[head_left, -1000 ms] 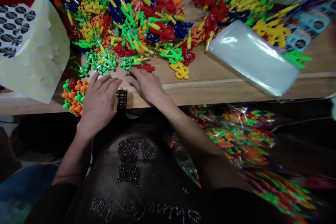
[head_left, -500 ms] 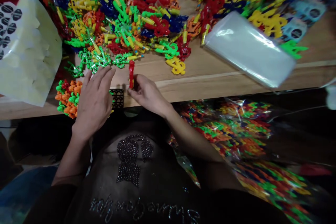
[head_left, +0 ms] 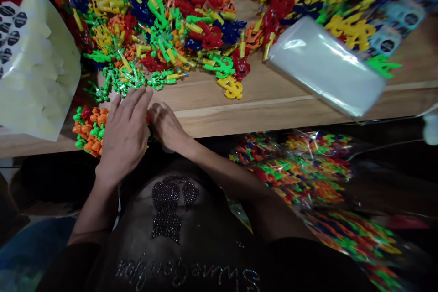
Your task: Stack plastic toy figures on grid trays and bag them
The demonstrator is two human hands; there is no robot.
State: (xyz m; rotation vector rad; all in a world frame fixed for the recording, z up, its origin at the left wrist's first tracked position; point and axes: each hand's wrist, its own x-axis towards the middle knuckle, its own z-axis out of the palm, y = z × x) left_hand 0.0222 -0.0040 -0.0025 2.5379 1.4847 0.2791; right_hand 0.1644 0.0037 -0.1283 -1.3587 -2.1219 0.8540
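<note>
My left hand [head_left: 126, 134] lies with its fingers stretched out over a cluster of small orange and green plastic figures [head_left: 92, 130] at the table's front edge, its palm side hidden. Close beside it, my right hand [head_left: 167, 127] is closed with bent fingers. Only a sliver of the red plastic toy shows by its fingertips, which are mostly out of sight. The black lattice holder is covered by my hands. Just beyond my fingertips lie green plastic toys [head_left: 123, 77] with yellow tubes among them.
A large heap of mixed coloured toys [head_left: 191, 23] spreads across the back of the wooden table [head_left: 205, 116]. A stack of clear plastic bags [head_left: 325, 66] lies to the right. At left hangs a yellowish sticker sheet [head_left: 41, 68]. Filled bags of toys [head_left: 301, 164] sit below the table.
My right hand has moved left with the red toy, from bare table to beside my left hand, covering the black lattice holder. My left hand has hardly moved.
</note>
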